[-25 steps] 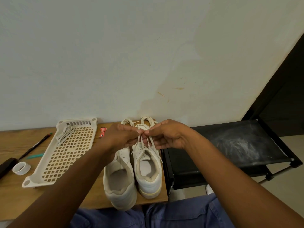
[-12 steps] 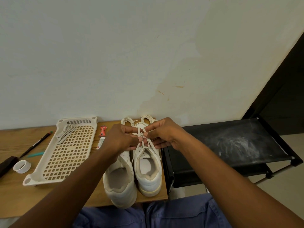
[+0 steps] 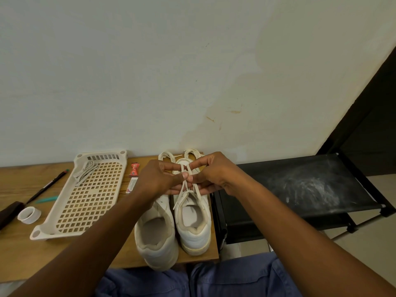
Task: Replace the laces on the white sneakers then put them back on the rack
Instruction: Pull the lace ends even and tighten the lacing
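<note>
Vs. earlier frames: hands raised slightly, lace strands now drawn up taut into an X between them.

Head view: left hand [image 3: 159, 179] and right hand [image 3: 214, 175] both seen pinching the flat white lace [image 3: 186, 185] above the right white leather sneaker [image 3: 194, 221]; a bow is judged in progress. Left white leather sneaker [image 3: 157, 236], touching it, shows no lacing at its visible opening; its front is hidden by the hand. Old grey laces [image 3: 84, 172] noted in cream perforated plastic tray [image 3: 64, 229]. Racking not yet done.

Both heels sit at wooden table [image 3: 19, 249] front edge. Black fabric-topped rack [image 3: 300, 185], just right, top shelf free.

Stained off-white wall [image 3: 150, 71] behind a wooden table [image 3: 19, 185], pale floor [image 3: 381, 189] at right.
</note>
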Demonstrator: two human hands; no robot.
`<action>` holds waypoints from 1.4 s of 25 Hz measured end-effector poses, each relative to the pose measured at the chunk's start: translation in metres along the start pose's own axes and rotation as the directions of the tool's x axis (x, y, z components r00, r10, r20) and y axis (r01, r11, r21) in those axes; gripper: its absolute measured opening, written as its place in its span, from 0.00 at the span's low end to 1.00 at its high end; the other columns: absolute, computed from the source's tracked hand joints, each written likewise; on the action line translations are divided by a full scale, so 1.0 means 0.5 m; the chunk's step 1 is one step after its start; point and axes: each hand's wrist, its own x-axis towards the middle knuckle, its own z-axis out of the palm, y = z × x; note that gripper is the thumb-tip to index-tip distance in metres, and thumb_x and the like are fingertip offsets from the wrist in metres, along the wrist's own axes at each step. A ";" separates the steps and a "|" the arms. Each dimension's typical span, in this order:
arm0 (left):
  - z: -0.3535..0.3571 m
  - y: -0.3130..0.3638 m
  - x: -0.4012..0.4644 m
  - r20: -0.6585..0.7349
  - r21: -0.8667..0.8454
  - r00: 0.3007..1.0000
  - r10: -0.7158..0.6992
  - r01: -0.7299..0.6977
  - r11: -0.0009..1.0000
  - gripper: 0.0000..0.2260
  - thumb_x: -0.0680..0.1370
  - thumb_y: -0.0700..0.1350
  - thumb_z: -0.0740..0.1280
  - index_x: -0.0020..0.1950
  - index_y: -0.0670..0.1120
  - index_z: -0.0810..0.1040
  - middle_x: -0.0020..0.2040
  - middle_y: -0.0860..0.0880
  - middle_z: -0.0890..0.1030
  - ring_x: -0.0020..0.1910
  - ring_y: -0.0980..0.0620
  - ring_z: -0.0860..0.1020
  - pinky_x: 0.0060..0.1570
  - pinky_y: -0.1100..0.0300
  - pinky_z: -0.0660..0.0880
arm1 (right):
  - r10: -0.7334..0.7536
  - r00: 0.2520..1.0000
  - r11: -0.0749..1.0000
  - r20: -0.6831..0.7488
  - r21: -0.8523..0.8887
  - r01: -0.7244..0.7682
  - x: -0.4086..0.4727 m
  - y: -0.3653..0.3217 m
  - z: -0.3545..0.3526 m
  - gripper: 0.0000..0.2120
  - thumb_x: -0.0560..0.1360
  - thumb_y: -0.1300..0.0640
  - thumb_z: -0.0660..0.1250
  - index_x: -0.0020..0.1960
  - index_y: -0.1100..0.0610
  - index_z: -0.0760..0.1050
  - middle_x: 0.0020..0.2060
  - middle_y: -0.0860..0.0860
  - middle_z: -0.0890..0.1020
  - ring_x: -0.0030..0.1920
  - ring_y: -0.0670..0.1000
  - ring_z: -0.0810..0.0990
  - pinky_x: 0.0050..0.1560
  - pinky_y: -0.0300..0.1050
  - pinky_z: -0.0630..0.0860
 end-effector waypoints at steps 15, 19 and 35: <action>0.003 0.009 -0.006 -0.045 0.382 0.978 0.206 -0.174 0.908 0.20 0.68 0.40 0.80 0.54 0.50 0.75 0.36 0.53 0.87 0.40 0.55 0.85 0.45 0.55 0.81 | -0.019 1.000 0.999 0.004 -0.044 0.019 0.003 0.002 -0.003 0.06 0.75 0.67 0.75 0.50 0.67 0.81 0.38 0.57 0.88 0.39 0.52 0.88 0.49 0.53 0.86; 0.010 0.022 -0.019 0.060 0.562 0.925 0.374 -0.341 0.753 0.28 0.71 0.39 0.77 0.67 0.55 0.72 0.36 0.56 0.85 0.38 0.59 0.83 0.40 0.66 0.78 | -0.008 0.997 0.997 0.073 -0.077 0.014 -0.004 -0.009 -0.009 0.14 0.72 0.62 0.79 0.54 0.69 0.83 0.44 0.59 0.88 0.41 0.51 0.87 0.45 0.45 0.86; -0.006 0.017 0.009 -0.060 0.096 0.996 0.067 -0.061 0.994 0.17 0.73 0.40 0.78 0.62 0.47 0.82 0.45 0.44 0.88 0.48 0.42 0.86 0.54 0.45 0.83 | -0.146 0.986 0.966 0.082 -0.204 0.160 0.009 0.003 -0.003 0.07 0.75 0.69 0.75 0.53 0.65 0.82 0.45 0.62 0.88 0.43 0.55 0.88 0.53 0.57 0.85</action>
